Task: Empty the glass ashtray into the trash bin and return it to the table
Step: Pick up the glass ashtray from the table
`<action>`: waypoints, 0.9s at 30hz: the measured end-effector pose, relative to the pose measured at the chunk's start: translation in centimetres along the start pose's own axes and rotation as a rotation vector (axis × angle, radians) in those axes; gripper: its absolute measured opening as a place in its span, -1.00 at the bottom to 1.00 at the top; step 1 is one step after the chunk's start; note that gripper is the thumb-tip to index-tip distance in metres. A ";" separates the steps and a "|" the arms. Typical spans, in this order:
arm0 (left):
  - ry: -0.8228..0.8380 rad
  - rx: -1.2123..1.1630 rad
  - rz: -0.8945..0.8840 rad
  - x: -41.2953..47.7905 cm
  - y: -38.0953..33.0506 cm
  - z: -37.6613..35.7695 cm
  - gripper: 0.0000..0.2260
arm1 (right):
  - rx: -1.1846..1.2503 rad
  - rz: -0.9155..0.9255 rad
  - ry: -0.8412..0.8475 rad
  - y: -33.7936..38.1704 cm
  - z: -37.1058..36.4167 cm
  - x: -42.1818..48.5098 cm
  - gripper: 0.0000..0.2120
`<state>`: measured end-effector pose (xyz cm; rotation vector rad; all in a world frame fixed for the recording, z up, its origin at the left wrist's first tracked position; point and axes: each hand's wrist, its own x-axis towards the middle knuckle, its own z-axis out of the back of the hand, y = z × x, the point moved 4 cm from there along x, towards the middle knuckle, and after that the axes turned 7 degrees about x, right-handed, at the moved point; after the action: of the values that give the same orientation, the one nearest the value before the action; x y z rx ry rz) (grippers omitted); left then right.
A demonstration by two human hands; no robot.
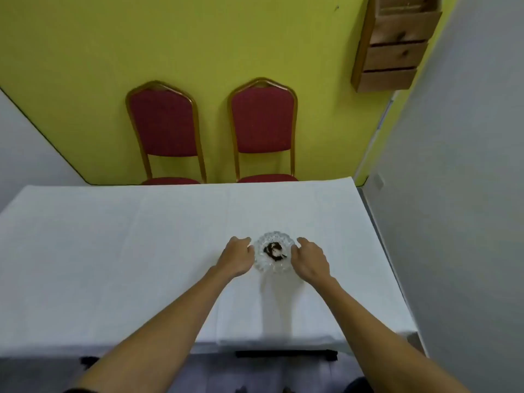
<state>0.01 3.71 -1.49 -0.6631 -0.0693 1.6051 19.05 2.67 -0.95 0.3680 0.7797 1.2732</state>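
A round cut-glass ashtray (272, 260) with dark ash and butts in its middle stands on the white-clothed table (113, 251), right of centre. My left hand (236, 258) is against its left rim and my right hand (310, 260) against its right rim, fingers curled around the glass on both sides. The ashtray rests on the cloth. No trash bin is in view.
Two red padded chairs with gold frames (166, 131) (263, 126) stand behind the table's far edge against a yellow-green wall. A wooden drawer unit (397, 43) hangs at the upper right. A grey wall runs close along the table's right side.
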 end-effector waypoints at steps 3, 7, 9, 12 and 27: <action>0.011 -0.006 0.063 1.1 -0.3 -1.5 -0.70 | 0.097 -0.046 -0.045 -1.0 -0.6 0.7 -0.60; -0.001 -0.071 0.123 2.2 -0.4 -3.8 -0.63 | 0.214 -0.062 -0.022 -2.3 -2.1 1.3 -0.65; -0.056 -0.119 0.166 2.5 -0.4 -4.3 -0.61 | 0.253 -0.094 -0.017 -2.8 -2.5 1.8 -0.69; -0.105 -0.172 0.210 2.7 -0.5 -4.9 -0.62 | 0.317 -0.141 -0.021 -3.0 -3.1 2.3 -0.71; -0.202 -0.475 0.147 -2.4 -2.2 -5.1 -0.82 | 0.453 -0.297 -0.031 -4.8 -3.0 -4.6 -0.77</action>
<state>4.28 0.13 -3.91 -0.8813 -0.5757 1.8114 19.99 -3.50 -4.70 0.6091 1.0551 0.8049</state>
